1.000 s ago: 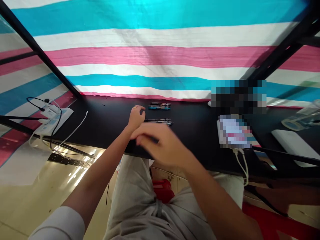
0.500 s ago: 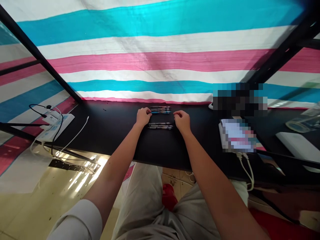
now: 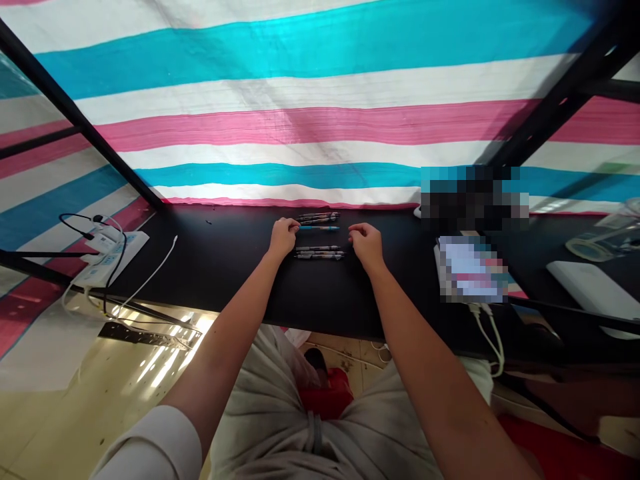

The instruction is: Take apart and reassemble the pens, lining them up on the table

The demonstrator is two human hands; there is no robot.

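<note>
The head view shows two bare hands over a black tabletop [image 3: 225, 267], with pens lying crosswise between and just below them; the left hand [image 3: 283, 239] pinches the left end of a blue pen [image 3: 320, 229] between thumb and fingers; the right hand [image 3: 366, 245] is curled beyond the pen's other end, apart from it, its thumb and fingertips drawn narrow (whether they meet, I cannot tell), with nothing visible in them. The blue pen lies just on the near side of an upper group of dark pens [image 3: 319, 218]; a lower group of pens [image 3: 319, 253] lies closer to the person, roughly parallel to it. At the left edge sits a white power strip [image 3: 113, 260] with plugs and cables; on the right, well apart from the pens, lies a phone [image 3: 470, 267], its screen pixelated; a striped sheet [image 3: 300, 127] hangs behind the tabletop.
</note>
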